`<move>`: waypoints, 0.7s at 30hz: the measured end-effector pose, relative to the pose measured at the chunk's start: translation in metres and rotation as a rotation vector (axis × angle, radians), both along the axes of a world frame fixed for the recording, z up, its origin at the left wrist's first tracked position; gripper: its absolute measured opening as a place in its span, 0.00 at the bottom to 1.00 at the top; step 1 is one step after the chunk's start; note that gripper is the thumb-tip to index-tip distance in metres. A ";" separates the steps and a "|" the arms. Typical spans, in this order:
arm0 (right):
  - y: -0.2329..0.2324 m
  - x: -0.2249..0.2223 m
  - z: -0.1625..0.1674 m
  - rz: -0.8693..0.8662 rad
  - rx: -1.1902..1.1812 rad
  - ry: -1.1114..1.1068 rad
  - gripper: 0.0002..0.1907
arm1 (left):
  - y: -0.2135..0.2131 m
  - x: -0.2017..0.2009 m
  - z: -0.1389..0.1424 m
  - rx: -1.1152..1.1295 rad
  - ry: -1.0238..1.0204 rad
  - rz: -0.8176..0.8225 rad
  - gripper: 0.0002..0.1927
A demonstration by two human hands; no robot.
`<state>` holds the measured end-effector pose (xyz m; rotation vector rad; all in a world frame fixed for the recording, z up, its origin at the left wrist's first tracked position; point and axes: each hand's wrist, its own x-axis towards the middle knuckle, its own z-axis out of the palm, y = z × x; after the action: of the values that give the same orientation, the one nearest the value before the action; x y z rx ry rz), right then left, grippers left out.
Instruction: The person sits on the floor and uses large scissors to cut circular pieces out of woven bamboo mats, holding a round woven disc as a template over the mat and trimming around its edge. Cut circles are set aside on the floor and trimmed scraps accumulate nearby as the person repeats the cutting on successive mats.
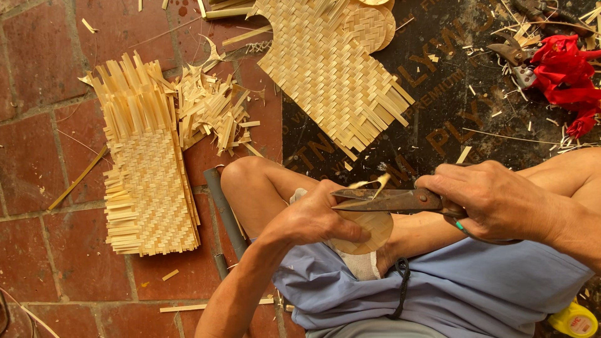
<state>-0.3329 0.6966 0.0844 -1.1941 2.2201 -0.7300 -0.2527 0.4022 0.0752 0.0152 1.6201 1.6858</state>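
Left hand (316, 219) pinches a round woven bamboo disc (369, 231); right hand (494, 200) grips scissors (388, 200) trimming its edge. Blades close beside the left-hand fingers could nick them, or overcut the weave.

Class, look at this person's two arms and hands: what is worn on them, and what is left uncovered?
Both forearms are bare, with no sleeves in view. The left hand and right hand wear no gloves, and no watch, ring or band shows.
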 end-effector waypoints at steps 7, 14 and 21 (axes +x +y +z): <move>-0.007 0.013 -0.029 -0.338 -0.396 -0.184 0.28 | 0.013 0.000 -0.039 -0.060 0.028 0.262 0.18; -0.016 0.033 -0.104 -0.933 -0.579 -0.561 0.20 | 0.038 -0.021 -0.101 0.248 -0.178 0.422 0.17; 0.031 0.009 -0.148 -1.296 -0.710 -0.386 0.18 | 0.022 -0.169 -0.140 -0.105 0.027 0.521 0.19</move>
<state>-0.3235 0.7280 -0.0638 0.3919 2.2143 -2.1110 -0.4218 0.4241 -0.0643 -0.4753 1.8371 1.9806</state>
